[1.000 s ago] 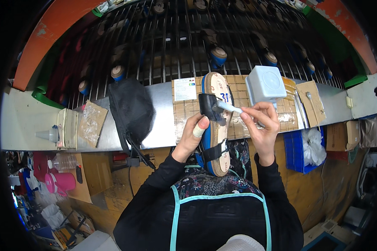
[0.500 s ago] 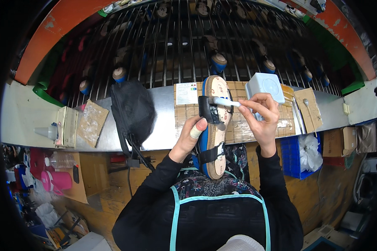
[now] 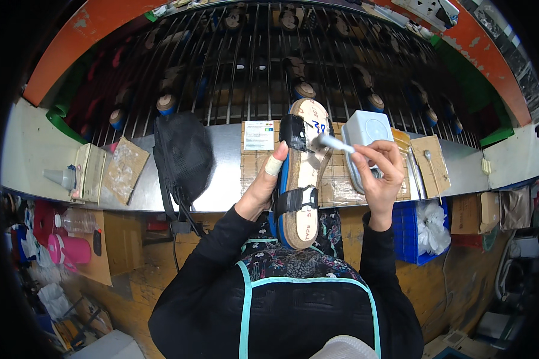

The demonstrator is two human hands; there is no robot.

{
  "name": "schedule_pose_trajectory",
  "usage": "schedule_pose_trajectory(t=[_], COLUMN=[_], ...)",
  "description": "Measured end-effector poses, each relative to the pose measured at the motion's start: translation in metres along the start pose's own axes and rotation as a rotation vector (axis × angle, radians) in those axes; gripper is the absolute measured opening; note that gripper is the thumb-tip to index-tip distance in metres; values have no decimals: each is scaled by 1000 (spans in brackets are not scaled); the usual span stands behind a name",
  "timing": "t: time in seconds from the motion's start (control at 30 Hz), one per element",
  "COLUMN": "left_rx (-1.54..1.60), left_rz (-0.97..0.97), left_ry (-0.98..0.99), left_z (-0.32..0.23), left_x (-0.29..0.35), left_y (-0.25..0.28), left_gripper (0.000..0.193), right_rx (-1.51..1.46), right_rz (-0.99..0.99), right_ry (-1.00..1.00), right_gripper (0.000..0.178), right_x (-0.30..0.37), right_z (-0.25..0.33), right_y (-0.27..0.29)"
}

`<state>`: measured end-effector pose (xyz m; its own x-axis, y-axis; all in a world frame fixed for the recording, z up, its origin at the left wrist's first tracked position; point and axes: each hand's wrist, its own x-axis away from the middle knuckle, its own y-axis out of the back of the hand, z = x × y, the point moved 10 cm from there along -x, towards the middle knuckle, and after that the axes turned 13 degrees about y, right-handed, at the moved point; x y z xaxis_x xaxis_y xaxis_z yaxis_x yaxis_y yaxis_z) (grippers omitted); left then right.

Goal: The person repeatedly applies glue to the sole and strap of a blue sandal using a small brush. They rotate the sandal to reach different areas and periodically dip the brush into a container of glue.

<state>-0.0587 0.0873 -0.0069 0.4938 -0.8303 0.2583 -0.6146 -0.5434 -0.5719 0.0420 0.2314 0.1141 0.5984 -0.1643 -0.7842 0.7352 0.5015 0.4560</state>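
My left hand [image 3: 257,194], its thumb wrapped in a light bandage, grips the left side of a sandal [image 3: 306,224]. The sandal stands lengthwise in front of me, its cream, marked face up, with cork and blue edges. Two black straps [image 3: 295,133] wrap onto that face. My left fingers are hidden behind it. Between thumb and fingertips, my right hand [image 3: 382,179] pinches a brush [image 3: 336,143] with a white handle. The dark bristles are over the sandal's right side near the upper strap; whether they touch is unclear. A white plastic container [image 3: 370,127] stands just beyond my right hand.
Brown-taped cardboard [image 3: 262,161] covers part of the metal bench. A black mesh bag-like item [image 3: 185,158] lies left, near a cardboard piece [image 3: 126,169]. Right, a swab-tipped stick [image 3: 434,167] rests on cardboard. Metal bars [image 3: 257,72] with more shoes lie beyond. A blue crate [image 3: 408,233] sits below right.
The brush has moved off the upper black strap to the right, over the cream face, and its handle slopes more. The sandal has shifted and turned slightly; the whole view has shifted a little.
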Motion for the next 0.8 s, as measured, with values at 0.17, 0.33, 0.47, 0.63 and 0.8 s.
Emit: schedule_pose_trajectory(t=[0.17,0.33,0.47,0.63,0.8], left_rx=[52,41,-52,-108,-121], left_rz=[-83,-150,-117,-119,-99], left_ry=[-57,-61,-30,-45,-62], left_z=[-5,2,9,10,4], left_x=[1,-2,0,3,3], left_y=[6,16,15,20,25], left_gripper=[77,75,78,79,77], right_rx=[-31,-285,-99,106,193], right_rz=[-13,-28,-30,-42,-47], right_ry=[-207,-256,-235,-76,89], right_gripper=[15,14,15,18,20], right_x=[36,50,43,28,20], right_z=[-1,5,6,22,36], right_y=[-10,-23,-21,-17,-16])
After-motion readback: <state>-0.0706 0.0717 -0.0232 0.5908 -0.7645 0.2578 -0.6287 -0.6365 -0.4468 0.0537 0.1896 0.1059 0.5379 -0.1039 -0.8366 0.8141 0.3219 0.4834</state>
